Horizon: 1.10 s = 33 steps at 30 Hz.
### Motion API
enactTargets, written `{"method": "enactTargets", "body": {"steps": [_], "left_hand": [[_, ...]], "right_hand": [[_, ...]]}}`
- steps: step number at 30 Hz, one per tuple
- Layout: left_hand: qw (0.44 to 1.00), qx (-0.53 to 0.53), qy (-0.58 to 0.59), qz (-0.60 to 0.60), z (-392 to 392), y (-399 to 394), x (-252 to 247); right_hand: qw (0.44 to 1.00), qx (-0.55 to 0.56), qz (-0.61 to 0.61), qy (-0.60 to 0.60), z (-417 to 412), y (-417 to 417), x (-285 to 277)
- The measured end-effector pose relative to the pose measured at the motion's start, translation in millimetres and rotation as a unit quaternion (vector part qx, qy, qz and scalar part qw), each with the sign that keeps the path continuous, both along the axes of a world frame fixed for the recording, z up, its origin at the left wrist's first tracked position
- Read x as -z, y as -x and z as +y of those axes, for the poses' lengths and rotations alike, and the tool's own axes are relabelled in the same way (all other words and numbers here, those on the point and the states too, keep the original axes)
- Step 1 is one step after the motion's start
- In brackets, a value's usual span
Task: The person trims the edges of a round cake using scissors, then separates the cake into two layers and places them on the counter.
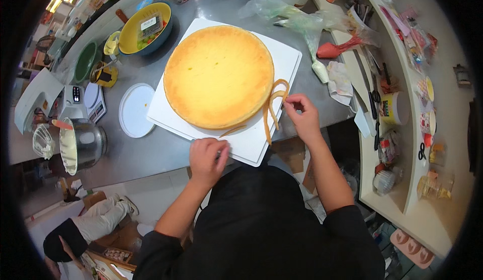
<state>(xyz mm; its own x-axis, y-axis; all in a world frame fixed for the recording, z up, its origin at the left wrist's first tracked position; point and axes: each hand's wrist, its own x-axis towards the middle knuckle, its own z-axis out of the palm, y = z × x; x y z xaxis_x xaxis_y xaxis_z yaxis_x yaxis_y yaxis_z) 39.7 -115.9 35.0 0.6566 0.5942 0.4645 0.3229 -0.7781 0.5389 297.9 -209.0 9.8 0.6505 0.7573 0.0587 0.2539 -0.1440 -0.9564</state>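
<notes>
A large round golden sponge cake (219, 76) lies flat on a white square board (290, 59) before me. Between its thumb and fingers, my right hand (303, 116) pinches a thin brown strip of cake crust (277, 93), which loops and hangs beside the cake's right edge. A shorter crust strip (233, 130) rests on the board by the cake's near edge. My left hand (209, 161) is at the board's near left edge, thumb apart from the curled fingers, with nothing seen in it. Whether it touches the board I cannot tell.
At left are a steel mixing bowl (88, 142) of cream, a white lid (136, 110) and a scale (94, 101). A yellow bowl (130, 31) with fruit stands behind. Piping bags (319, 67) and long knives (364, 72) lie at right. Another person (81, 231) is at lower left.
</notes>
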Motion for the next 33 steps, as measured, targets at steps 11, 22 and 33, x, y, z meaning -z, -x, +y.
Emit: {"method": "enactTargets", "body": {"steps": [11, 22, 33], "left_hand": [[0.991, -0.125, 0.033, 0.025, -23.6, -46.2, -3.7], [0.99, -0.083, 0.111, -0.012, -40.4, -67.4, -14.0], [0.993, 0.092, 0.056, -0.039, -13.4, 2.3, -4.3]], "right_hand": [[0.962, -0.102, 0.223, -0.117, -20.5, -2.7, -53.2], [0.951, -0.052, 0.29, -0.094, -46.3, 13.7, -65.2], [0.973, 0.007, -0.18, 0.146, 14.5, 36.2, -52.5]]}}
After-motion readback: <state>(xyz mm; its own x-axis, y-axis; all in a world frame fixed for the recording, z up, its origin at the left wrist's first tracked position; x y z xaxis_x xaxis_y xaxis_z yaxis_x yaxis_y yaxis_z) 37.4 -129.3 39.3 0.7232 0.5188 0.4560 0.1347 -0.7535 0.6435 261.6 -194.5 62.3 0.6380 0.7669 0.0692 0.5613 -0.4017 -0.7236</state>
